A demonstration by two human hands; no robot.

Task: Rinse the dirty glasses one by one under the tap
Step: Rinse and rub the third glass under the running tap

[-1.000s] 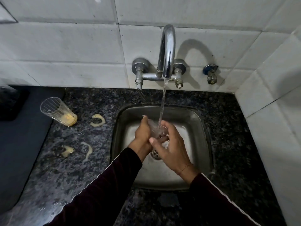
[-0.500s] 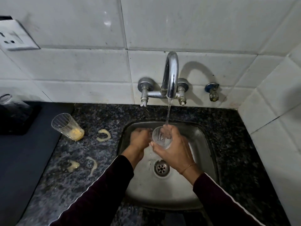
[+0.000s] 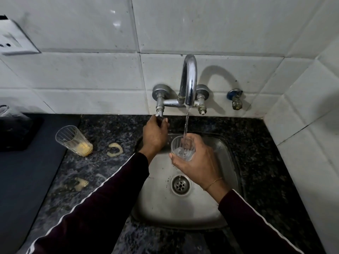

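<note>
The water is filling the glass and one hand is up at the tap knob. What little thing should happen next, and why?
Probably tip the rinsed glass out into the sink. The right hand holds it under the stream and water is pooling inside, while the left hand grips the tap handle, perhaps to shut it off. A dirty glass waits on the counter.

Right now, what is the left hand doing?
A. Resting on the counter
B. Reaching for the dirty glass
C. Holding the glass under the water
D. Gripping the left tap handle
D: the left hand grips the tap handle, while the right hand holds the glass under the water.
</note>
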